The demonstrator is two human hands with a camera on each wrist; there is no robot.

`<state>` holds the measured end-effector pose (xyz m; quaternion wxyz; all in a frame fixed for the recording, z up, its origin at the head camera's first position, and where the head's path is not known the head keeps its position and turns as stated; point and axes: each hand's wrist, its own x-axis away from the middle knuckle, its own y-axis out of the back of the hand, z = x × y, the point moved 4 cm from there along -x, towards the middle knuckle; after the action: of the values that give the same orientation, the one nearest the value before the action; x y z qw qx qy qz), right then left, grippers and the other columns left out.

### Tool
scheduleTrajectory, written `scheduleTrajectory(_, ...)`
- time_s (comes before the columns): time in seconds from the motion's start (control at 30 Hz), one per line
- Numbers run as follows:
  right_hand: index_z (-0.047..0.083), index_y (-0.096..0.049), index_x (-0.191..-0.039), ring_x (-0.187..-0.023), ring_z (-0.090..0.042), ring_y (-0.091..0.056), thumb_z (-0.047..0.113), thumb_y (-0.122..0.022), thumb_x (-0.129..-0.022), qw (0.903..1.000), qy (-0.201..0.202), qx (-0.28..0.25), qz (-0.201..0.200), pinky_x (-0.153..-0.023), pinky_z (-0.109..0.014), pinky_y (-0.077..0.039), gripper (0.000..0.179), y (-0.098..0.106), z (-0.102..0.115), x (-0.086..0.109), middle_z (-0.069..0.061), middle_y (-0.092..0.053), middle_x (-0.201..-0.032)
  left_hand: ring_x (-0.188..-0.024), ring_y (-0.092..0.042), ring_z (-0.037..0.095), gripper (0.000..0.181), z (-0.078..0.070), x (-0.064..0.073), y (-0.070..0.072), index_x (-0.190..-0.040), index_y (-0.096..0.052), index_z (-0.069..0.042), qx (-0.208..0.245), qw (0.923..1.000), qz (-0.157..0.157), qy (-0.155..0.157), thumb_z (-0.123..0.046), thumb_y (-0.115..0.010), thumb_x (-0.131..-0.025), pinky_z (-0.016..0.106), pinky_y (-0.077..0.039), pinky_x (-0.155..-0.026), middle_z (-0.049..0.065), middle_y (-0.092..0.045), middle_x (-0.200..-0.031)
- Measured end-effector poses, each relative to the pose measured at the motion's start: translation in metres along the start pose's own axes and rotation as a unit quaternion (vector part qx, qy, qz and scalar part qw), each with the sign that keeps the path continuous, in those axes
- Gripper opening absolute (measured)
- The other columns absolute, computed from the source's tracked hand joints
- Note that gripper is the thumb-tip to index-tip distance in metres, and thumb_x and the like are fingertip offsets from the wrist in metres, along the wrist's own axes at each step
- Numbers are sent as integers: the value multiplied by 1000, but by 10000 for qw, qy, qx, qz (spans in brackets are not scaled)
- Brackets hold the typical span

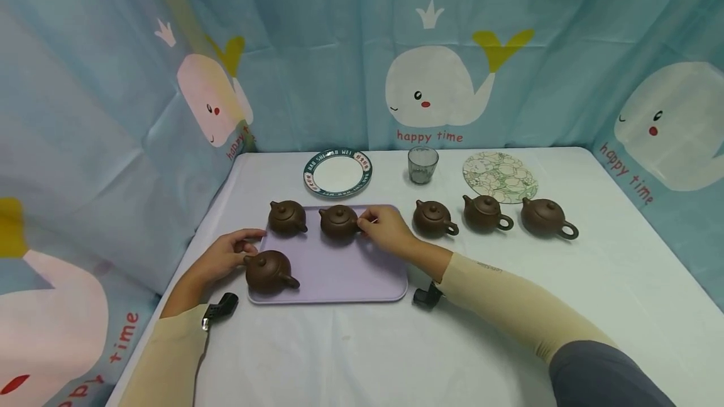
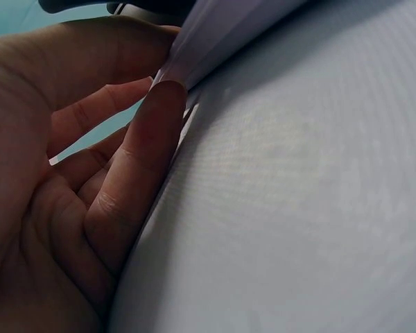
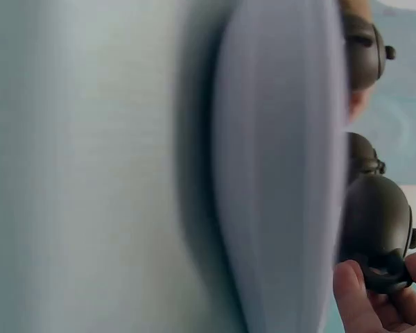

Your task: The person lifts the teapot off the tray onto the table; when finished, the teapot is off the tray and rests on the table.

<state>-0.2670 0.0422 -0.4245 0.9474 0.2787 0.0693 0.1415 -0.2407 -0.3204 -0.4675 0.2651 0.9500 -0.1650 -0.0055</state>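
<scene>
A lilac tray [image 1: 339, 278] lies on the white table, its near side toward me. My right hand [image 1: 389, 230] pinches the handle of a dark brown teapot [image 1: 337, 222] at the tray's back middle; the right wrist view shows thumb and fingers around that handle. Two similar teapots are on the left part of the tray, one at the back corner [image 1: 286, 217] and another nearer the front [image 1: 268, 272]. My left hand [image 1: 224, 255] is at the tray's left side, and the left wrist view shows its fingers [image 2: 142, 149] holding the rim.
To the tray's right, three more brown teapots stand in a row: a left one [image 1: 432, 218], a middle one [image 1: 483, 213] and a right one [image 1: 542, 217]. Behind are a green-rimmed plate [image 1: 311, 178], a glass [image 1: 422, 166] and a floral round mat [image 1: 500, 174]. Blue curtains [image 1: 317, 80] surround the table.
</scene>
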Motion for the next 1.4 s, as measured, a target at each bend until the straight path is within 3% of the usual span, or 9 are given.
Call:
scheduleTrajectory(0.4,12,-69,-89,-73,-12,-61,18,-64,-92,9986,261,165,-421,-66,-32,-50,8,44,-12,54,6,-67,-76,-80,-58,16,53,2,0,0,-134,-50,7,-72,9998,-49,-180,5,-65,-84,24,-47,-66,12,-63,-87)
scheduleTrajectory(0.83,9,-69,-89,-76,-13,-66,14,-66,-91,9976,-58,-85,-689,-68,-27,-50,6,78,-36,124,2,-70,-80,-81,-57,18,53,3,0,0,-135,-51,5,-40,10000,-53,-29,7,-63,-83,25,-47,-67,15,-62,-89)
scheduleTrajectory(1.13,9,-70,-89,-74,-10,-67,12,-67,-90,9968,-156,171,-769,-68,-25,-48,4,95,-50,152,3,-70,-79,-82,-57,19,54,0,0,-2,-136,-49,6,63,10000,-19,39,8,-61,-83,26,-49,-67,17,-62,-91)
scheduleTrajectory(1.4,11,-70,-88,-73,-10,-65,14,-67,-90,9946,-511,415,-797,-70,-25,-45,6,106,-63,163,3,-69,-74,-84,-56,22,53,0,0,0,-136,-50,3,-122,9998,-65,107,5,-62,-85,25,-48,-68,14,-62,-90)
